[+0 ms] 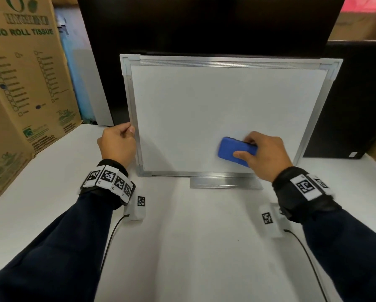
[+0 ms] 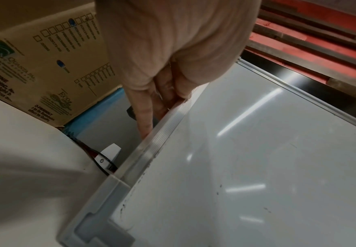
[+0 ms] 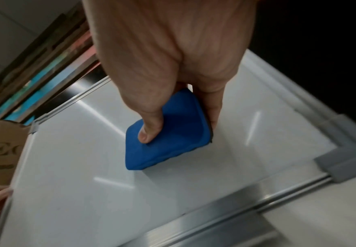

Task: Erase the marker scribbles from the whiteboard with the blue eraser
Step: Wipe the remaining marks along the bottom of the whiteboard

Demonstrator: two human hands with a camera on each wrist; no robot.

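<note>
The silver-framed whiteboard stands propped upright on the white table; its surface looks almost blank, with one tiny dark mark near the middle and small specks near its lower left edge. My right hand grips the blue eraser, thumb on its top face, and holds it flat against the board's lower right area. My left hand pinches the board's left frame edge, thumb at the front and fingers behind it.
A large cardboard box stands at the left. A black panel rises behind the board and a black box sits at the right. The board's metal tray juts toward me. Two tagged white blocks with cables lie on the table.
</note>
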